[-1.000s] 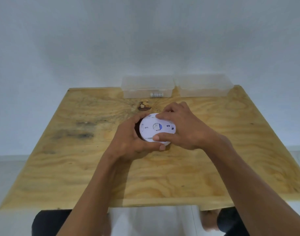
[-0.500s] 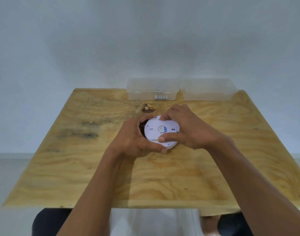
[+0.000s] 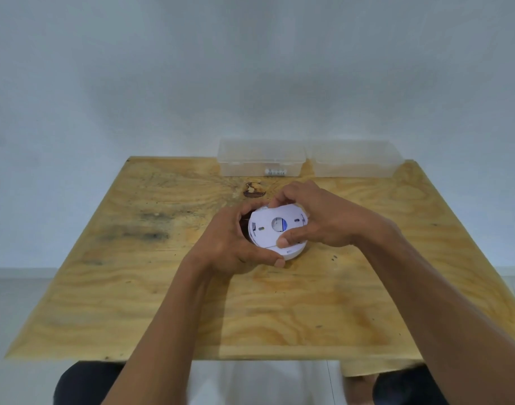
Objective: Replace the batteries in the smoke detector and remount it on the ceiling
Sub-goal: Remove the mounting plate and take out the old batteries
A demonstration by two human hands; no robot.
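A round white smoke detector (image 3: pixel 275 229) sits back-side up just above the middle of the plywood table (image 3: pixel 133 273). Its flat back plate shows a central hole with a blue patch and two small slots. My left hand (image 3: pixel 230 244) cups its left and lower rim, thumb along the front edge. From the right, my right hand (image 3: pixel 317 217) grips the plate, with its thumb pressed on the plate's near edge and its fingers curled over the far rim. The plate looks slightly lifted or turned against the base.
Two clear plastic boxes stand at the table's far edge: the left box (image 3: pixel 260 159) holds several small white batteries (image 3: pixel 275 171), the right box (image 3: pixel 355 159) looks empty. A dark knot (image 3: pixel 253 190) marks the wood behind the detector. A white wall rises behind.
The back plate has turned under my right hand, its slots now sitting at a different angle. Both hands keep their grip in nearly the same place; my head has tilted slightly.
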